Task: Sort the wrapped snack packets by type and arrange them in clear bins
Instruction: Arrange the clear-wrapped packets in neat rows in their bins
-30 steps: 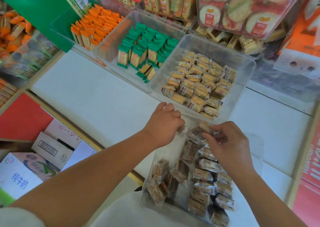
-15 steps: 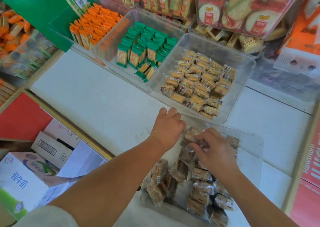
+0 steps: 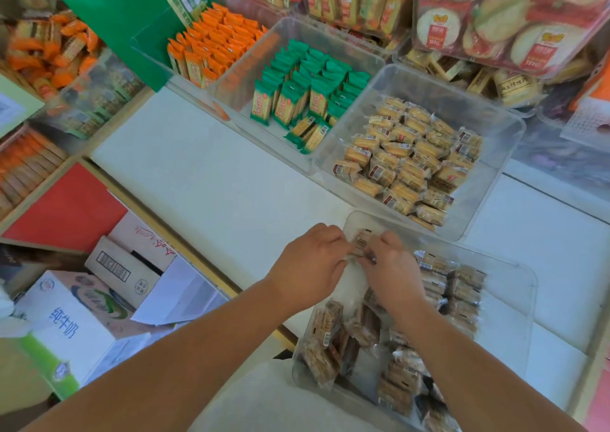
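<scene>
A clear bin (image 3: 515, 303) near me holds several brown wrapped snack packets (image 3: 462, 286), stacked along its right side and loose at its near left. My left hand (image 3: 310, 263) and my right hand (image 3: 392, 266) meet over the bin's far left corner. Between them they pinch a brown snack packet (image 3: 361, 242), whose barcode end shows above the fingers. Beyond it, another clear bin (image 3: 495, 124) holds several tan biscuit packets (image 3: 406, 157).
A clear bin of green packets (image 3: 307, 91) and one of orange packets (image 3: 214, 45) stand further left on the white shelf (image 3: 198, 174). Trays of round cakes (image 3: 495, 19) sit at the back right. Cardboard boxes (image 3: 125, 266) lie below the shelf edge at left.
My right hand has moved left and away from me, from the middle of the near bin to its far left corner. It now meets my left hand on one packet.
</scene>
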Demonstrator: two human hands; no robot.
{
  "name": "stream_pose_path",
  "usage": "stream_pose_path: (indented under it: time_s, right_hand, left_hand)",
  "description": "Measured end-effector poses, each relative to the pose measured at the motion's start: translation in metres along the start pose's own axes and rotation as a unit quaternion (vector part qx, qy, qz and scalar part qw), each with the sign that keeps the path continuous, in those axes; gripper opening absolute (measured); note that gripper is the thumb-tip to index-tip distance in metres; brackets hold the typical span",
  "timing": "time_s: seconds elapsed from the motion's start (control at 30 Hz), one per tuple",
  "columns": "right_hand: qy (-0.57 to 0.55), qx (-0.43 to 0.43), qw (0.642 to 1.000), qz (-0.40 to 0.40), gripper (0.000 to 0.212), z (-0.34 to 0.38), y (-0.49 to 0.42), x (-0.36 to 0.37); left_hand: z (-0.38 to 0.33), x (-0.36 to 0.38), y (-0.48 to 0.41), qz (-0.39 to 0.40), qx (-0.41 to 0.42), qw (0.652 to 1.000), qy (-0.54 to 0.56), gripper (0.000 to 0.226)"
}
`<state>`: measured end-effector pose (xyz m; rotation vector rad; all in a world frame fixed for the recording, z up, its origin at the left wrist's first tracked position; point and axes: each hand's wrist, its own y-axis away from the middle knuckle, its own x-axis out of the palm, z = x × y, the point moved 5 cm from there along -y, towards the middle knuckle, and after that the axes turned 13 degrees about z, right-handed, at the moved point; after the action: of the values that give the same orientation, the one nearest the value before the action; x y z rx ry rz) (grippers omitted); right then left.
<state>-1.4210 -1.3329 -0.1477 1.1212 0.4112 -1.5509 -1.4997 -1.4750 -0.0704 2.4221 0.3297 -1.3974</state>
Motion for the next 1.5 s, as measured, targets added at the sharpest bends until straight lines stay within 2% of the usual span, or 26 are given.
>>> stream_pose_path:
  time_s: [0.07,0.13,0.2,0.27,0.33,0.43,0.5,0.57,0.7,0.77,0.83,0.87,0.93,1.0,1.07,1.13,1.2,1.23,1.3,1.33,1.4,1.47,1.5]
  right_hand:
    - [0.023,0.005,1.000,0.019,0.011,0.002,-0.001,-0.006]
    - [0.014,-0.001,0.999,0.029,0.008,0.002,0.002,-0.017]
    - [-0.024,-0.035,0.999,0.015,0.006,-0.001,0.012,-0.031]
    - [-0.095,-0.065,0.993,-0.010,0.016,-0.008,0.023,-0.046]
    - [-0.156,-0.042,0.987,-0.017,0.019,-0.022,0.036,-0.060]
    - [-0.217,0.035,0.975,-0.017,0.017,-0.047,0.058,-0.067]
    - [-0.250,0.055,0.966,-0.023,0.015,-0.056,0.070,-0.069]
    - [-0.276,0.073,0.958,-0.012,0.015,-0.061,0.078,-0.069]
    - [-0.275,0.067,0.959,0.011,0.023,-0.065,0.086,-0.064]
    - [-0.242,0.064,0.968,0.031,0.023,-0.065,0.082,-0.059]
    - [-0.192,0.047,0.979,0.047,0.021,-0.060,0.077,-0.053]
    - [-0.160,0.027,0.986,0.046,0.024,-0.055,0.074,-0.051]
    - [-0.089,-0.019,0.995,0.049,0.030,-0.045,0.069,-0.048]
    - [-0.023,-0.054,0.996,0.074,0.043,-0.037,0.066,-0.042]
    - [0.010,-0.051,0.994,0.100,0.054,-0.033,0.061,-0.035]
    - [0.046,-0.046,0.995,0.072,0.047,-0.034,0.055,-0.030]
    - [0.081,-0.045,0.995,0.038,0.040,-0.034,0.051,-0.025]
    - [0.087,-0.044,0.995,0.021,0.040,-0.035,0.049,-0.023]
    - [0.091,-0.059,0.994,-0.013,0.039,-0.036,0.049,-0.022]
    - [0.097,-0.068,0.993,-0.028,0.038,-0.035,0.049,-0.022]
    - [0.112,-0.068,0.990,-0.049,0.040,-0.036,0.046,-0.024]
    - [0.120,-0.067,0.989,-0.054,0.048,-0.038,0.041,-0.024]
    - [0.128,-0.074,0.988,-0.052,0.050,-0.038,0.038,-0.023]
  left_hand:
    - [-0.012,0.014,0.002,0.018,0.009,1.000,-0.023,0.008]
    - [-0.027,0.023,-0.002,0.033,0.009,0.997,-0.065,0.021]
    - [-0.042,0.026,-0.007,0.032,0.010,0.992,-0.121,0.020]
    - [-0.055,0.032,-0.009,0.033,0.032,0.991,-0.123,0.017]
    - [-0.061,0.049,-0.012,0.118,-0.034,0.991,-0.058,0.021]
    - [-0.051,0.084,-0.019,0.266,-0.201,0.941,0.050,0.036]
    - [-0.044,0.098,-0.027,0.295,-0.246,0.916,0.117,0.051]
    - [-0.043,0.102,-0.034,0.302,-0.255,0.901,0.177,0.066]
    - [-0.038,0.111,-0.040,0.290,-0.278,0.860,0.314,0.079]
    - [-0.033,0.112,-0.043,0.256,-0.294,0.838,0.382,0.082]
    - [-0.032,0.111,-0.045,0.207,-0.302,0.827,0.427,0.067]
    - [-0.032,0.110,-0.046,0.183,-0.309,0.828,0.431,0.054]
    - [-0.028,0.106,-0.044,0.131,-0.341,0.829,0.424,0.043]
    - [-0.023,0.100,-0.041,0.080,-0.362,0.808,0.458,0.024]
    - [-0.019,0.093,-0.039,0.055,-0.363,0.784,0.502,0.014]
    - [-0.020,0.088,-0.039,0.064,-0.349,0.775,0.523,0.011]
    - [-0.024,0.080,-0.038,0.093,-0.325,0.786,0.518,0.009]
    - [-0.025,0.075,-0.036,0.122,-0.304,0.811,0.485,0.018]
    - [-0.031,0.064,-0.026,0.222,-0.236,0.880,0.348,0.044]
    - [-0.036,0.060,-0.017,0.272,-0.199,0.899,0.278,0.055]
    - [-0.048,0.060,-0.003,0.361,-0.134,0.912,0.141,0.062]
    - [-0.055,0.071,0.005,0.414,-0.095,0.905,0.037,0.049]
    - [-0.054,0.077,0.005,0.413,-0.095,0.906,0.015,0.039]
